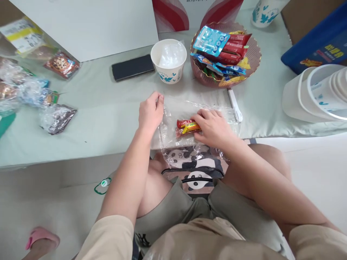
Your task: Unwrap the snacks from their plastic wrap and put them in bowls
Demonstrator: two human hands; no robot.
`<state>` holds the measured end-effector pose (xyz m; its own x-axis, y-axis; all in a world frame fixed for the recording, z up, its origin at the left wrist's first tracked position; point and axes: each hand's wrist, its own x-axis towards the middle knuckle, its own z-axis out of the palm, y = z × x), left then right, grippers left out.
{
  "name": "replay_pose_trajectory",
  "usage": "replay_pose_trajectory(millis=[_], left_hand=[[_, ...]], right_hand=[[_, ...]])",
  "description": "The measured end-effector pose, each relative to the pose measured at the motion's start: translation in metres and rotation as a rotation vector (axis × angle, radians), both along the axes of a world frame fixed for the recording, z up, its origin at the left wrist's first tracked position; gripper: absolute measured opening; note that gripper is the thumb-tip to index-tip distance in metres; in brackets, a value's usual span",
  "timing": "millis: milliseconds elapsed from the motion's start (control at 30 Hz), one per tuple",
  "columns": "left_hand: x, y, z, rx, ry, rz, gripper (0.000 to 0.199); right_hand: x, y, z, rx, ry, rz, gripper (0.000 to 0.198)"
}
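A small red-and-yellow pair of shiny snack packets (pixel 191 127) lies near the middle of the table's near edge, in front of you, with a crumpled sheet of clear plastic film (pixel 173 139) spread around it. Whether the packets are on the film or inside a layer of it, you can't tell here. Your right hand (pixel 213 127) covers their right end, fingers curved down against them; whether it grips or merely rests is unclear. Your left hand (pixel 151 111) is closed, thumb against fingers, apparently pinching the film's far left corner.

As for progress, the packets are in place with the film, but it looks loose and unclosed, so gathering or closing it seems undone. Just right of the film lies a slim white plastic stick (pixel 235 106). Farther off, the pink scalloped translucent bowl (pixel 200 74) holds many more packets, and left of it stands a white leaf-printed paper cup (pixel 169 77) containing clear plastic.
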<state>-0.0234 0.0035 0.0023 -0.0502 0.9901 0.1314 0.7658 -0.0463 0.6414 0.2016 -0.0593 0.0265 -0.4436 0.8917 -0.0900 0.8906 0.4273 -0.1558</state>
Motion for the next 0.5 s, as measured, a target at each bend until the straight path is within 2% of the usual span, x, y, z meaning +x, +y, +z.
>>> replay_pose_trajectory(millis=[133,333,400,500], left_hand=[[-0.001,0.007,-0.003,-0.014,0.007,0.016,0.029],[-0.004,0.009,0.001,-0.051,0.057,0.047,0.029],[-0.003,0.01,0.003,-0.074,0.081,0.059,0.031],[-0.001,0.012,0.005,-0.094,0.1,0.065,0.031]], right_hand=[[0.003,-0.006,-0.008,0.091,0.056,0.016,0.035],[0.015,-0.014,-0.027,0.399,0.152,0.09,0.033],[0.016,-0.015,-0.03,0.433,0.151,0.093,0.028],[0.014,-0.014,-0.027,0.393,0.12,0.068,0.026]])
